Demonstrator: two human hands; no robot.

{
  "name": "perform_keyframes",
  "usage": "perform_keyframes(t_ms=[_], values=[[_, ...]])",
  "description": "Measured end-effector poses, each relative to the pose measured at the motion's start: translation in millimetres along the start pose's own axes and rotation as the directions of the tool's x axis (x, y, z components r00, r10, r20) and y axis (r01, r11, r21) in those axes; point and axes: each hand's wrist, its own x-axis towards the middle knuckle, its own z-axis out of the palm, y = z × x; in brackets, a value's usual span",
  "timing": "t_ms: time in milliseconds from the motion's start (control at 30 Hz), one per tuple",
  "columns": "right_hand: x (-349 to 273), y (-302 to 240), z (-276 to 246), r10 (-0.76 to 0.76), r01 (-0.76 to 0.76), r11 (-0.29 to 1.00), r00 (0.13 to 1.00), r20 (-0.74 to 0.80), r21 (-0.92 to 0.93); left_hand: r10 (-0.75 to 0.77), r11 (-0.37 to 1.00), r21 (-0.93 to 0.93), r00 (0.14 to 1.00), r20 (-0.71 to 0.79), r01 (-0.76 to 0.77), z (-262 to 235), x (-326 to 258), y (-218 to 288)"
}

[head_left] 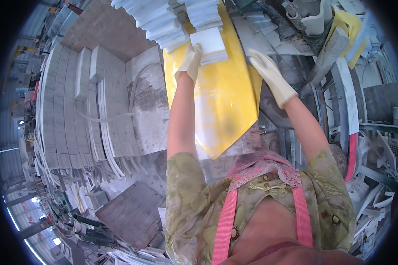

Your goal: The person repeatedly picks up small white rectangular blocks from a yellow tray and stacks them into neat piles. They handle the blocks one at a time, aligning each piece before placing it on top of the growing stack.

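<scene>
My left hand (189, 62), in a cream rubber glove, grips the left edge of a small stack of square white tiles (209, 43). Its thumb lies over the top tile, while the other fingers are mostly hidden. The stack rests on a shiny yellow sheet (227, 101) that runs down to a point toward me. Also gloved, my right hand (269, 73) stretches its fingers out beside the right edge of the yellow sheet, apart from the tiles and holding nothing. Beyond the tiles stand fanned rows of similar white tiles (157, 24).
Long grey-white stone slabs (62, 106) are stacked upright on the left beside a stained board (148, 106). More loose tiles (263, 26) lie at the far right. A white upright with a pink lower part (347, 97) and scattered stone offcuts (376, 207) stand to my right.
</scene>
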Motion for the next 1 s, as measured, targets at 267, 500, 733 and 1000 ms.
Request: perform_keyframes(t_ms=[267, 500, 733, 1000], values=[[-195.1, 46.7, -207.7, 0.235, -0.218, 0.972, 0.915, -0.329, 0.088, 0.012, 0.809, 0.587, 0.996, -0.086, 0.041, -7.6, 25.0, -3.6], [-291.6, 53.7, -353.2, -0.066, -0.263, 0.879, 0.758, -0.649, -0.397, 0.729, 0.469, 0.853, 0.646, -0.227, -0.229, 61.7, -28.5, 24.0], [-310.9, 83.6, -433.7, -0.189, -0.216, 0.815, 0.778, -0.599, -0.537, 0.687, 0.351, 0.714, 0.685, 0.243, -0.606, 186.3, -154.3, 0.6], [-303.2, 55.5, -417.5, -0.29, -0.141, 0.485, 0.905, -0.311, -0.863, 0.463, 0.208, 0.818, 0.791, 0.4, -0.536, 185.8, -214.7, -24.1]])
